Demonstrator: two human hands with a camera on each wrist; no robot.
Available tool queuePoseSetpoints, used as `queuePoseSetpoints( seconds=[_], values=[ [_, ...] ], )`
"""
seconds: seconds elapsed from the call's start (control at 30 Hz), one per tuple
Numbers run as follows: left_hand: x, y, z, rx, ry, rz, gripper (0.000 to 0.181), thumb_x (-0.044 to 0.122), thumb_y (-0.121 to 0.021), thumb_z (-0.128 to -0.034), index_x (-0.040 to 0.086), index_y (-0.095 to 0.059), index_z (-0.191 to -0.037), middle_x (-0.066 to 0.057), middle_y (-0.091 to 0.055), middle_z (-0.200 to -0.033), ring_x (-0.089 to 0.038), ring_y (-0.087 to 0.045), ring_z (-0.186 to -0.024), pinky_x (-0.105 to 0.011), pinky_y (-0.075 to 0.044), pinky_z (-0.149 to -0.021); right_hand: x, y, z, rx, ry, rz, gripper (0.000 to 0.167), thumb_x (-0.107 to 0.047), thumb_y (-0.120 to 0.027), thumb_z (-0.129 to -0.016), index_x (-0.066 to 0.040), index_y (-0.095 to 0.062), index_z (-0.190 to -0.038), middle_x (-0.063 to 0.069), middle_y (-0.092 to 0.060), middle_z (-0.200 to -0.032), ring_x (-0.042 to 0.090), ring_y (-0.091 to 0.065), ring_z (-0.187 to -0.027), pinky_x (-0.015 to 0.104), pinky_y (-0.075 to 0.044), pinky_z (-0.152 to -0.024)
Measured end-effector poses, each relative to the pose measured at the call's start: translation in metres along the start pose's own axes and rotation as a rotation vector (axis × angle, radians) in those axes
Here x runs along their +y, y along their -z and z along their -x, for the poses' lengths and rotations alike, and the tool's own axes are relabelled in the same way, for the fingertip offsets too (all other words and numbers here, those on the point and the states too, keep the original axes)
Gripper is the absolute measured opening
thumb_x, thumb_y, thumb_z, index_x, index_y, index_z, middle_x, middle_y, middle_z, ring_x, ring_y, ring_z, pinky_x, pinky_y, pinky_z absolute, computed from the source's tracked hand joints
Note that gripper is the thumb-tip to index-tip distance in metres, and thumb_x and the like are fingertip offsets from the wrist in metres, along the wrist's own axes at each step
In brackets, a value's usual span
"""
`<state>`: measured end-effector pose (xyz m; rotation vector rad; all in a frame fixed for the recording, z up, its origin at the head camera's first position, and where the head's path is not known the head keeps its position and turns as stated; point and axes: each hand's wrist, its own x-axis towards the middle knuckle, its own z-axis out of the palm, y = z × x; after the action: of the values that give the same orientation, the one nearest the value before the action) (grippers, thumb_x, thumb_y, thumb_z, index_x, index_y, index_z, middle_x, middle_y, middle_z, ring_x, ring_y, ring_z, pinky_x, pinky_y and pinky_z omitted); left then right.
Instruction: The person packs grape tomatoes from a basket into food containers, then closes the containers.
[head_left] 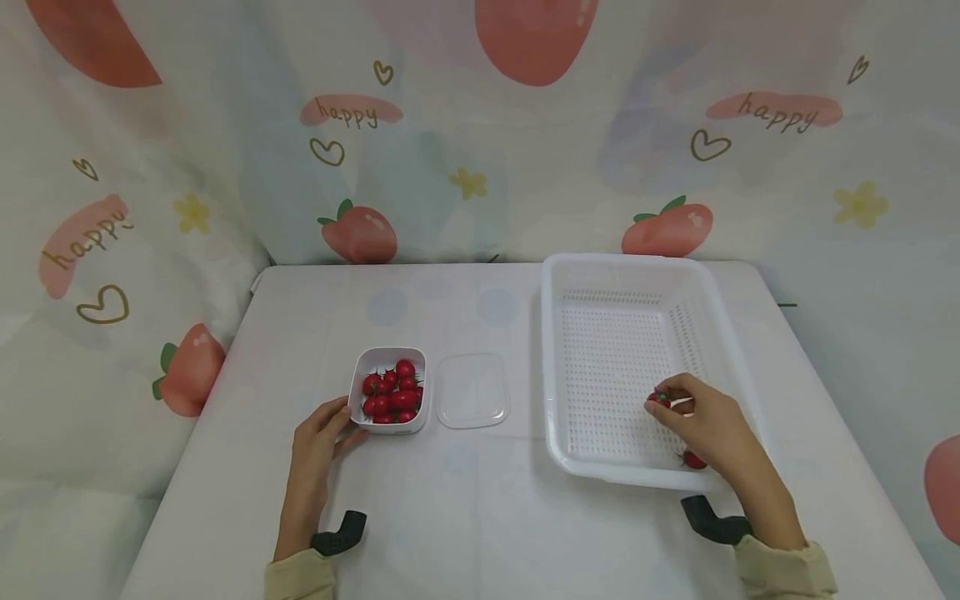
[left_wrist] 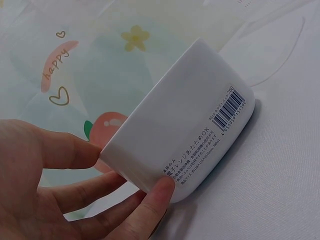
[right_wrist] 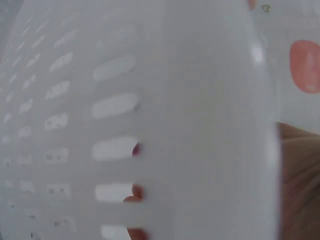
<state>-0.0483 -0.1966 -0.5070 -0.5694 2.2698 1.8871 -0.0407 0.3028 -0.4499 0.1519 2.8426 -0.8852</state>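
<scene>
A small white square container holds several cherry tomatoes with green stems. My left hand holds its near left corner, thumb against the labelled wall, the other fingers on the left side. Over the large white basket, my right hand pinches one cherry tomato between thumb and fingertips. Below that hand another tomato lies in the basket's near right corner. In the right wrist view the slotted basket wall hides most of the right hand.
A clear flat lid lies on the white-covered table between the container and the basket. Printed cloth hangs behind the table's far edge. Each wrist wears a black band.
</scene>
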Motion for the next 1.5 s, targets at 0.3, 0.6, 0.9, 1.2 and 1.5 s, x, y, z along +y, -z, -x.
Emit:
queuePoseSetpoints(
  seconds=[0.3, 0.6, 0.9, 1.2, 1.5],
  values=[
    [0.001, 0.000, 0.002, -0.001, -0.003, 0.014, 0.042, 0.022, -0.049, -0.1110, 0.003, -0.054, -0.148, -0.019, -0.055, -0.151, -0.031, -0.063, -0.128, -0.028, -0.060, -0.096, -0.015, 0.000, 0.001, 0.000, -0.043, -0.255, 0.056, -0.048, -0.065, -0.102, -0.003, -0.060, -0.135, 0.022, -0.067, -0.129, 0.025, -0.072, -0.092, 0.027, -0.055, -0.074],
    [0.000, 0.000, 0.000, -0.002, 0.008, 0.021, 0.041, 0.022, -0.049, -0.1111, 0.004, -0.055, -0.148, -0.018, -0.055, -0.151, -0.028, -0.064, -0.126, -0.029, -0.060, -0.096, -0.036, -0.011, -0.007, -0.015, -0.060, -0.552, 0.052, -0.039, -0.067, -0.102, 0.000, -0.057, -0.136, -0.014, -0.072, -0.098, 0.010, -0.068, -0.084, 0.023, -0.059, -0.082],
    [0.001, -0.001, 0.001, -0.002, 0.009, 0.010, 0.041, 0.022, -0.049, -0.1112, 0.004, -0.055, -0.148, -0.017, -0.056, -0.149, -0.024, -0.065, -0.124, -0.026, -0.060, -0.096, -0.061, -0.023, -0.014, -0.055, 0.074, -0.772, 0.041, -0.024, -0.066, -0.104, 0.005, -0.057, -0.132, -0.011, -0.074, -0.104, 0.011, -0.072, -0.093, 0.022, -0.062, -0.086],
    [0.003, 0.000, 0.003, 0.000, 0.007, 0.007, 0.042, 0.023, -0.048, -0.1114, 0.005, -0.054, -0.149, -0.019, -0.055, -0.150, -0.030, -0.061, -0.129, -0.028, -0.059, -0.098, -0.089, -0.036, -0.025, -0.125, 0.132, -0.800, 0.040, -0.021, -0.065, -0.104, 0.003, -0.056, -0.135, 0.015, -0.069, -0.123, 0.020, -0.075, -0.102, 0.023, -0.062, -0.092],
    [0.001, 0.000, 0.002, -0.004, 0.009, 0.009, 0.042, 0.023, -0.048, -0.1113, 0.004, -0.054, -0.149, -0.019, -0.056, -0.149, -0.030, -0.062, -0.129, -0.027, -0.059, -0.097, -0.116, -0.053, -0.039, -0.208, 0.161, -0.852, 0.038, -0.014, -0.067, -0.101, 0.002, -0.058, -0.135, 0.022, -0.063, -0.131, 0.012, -0.075, -0.096, 0.027, -0.062, -0.093]
  ],
)
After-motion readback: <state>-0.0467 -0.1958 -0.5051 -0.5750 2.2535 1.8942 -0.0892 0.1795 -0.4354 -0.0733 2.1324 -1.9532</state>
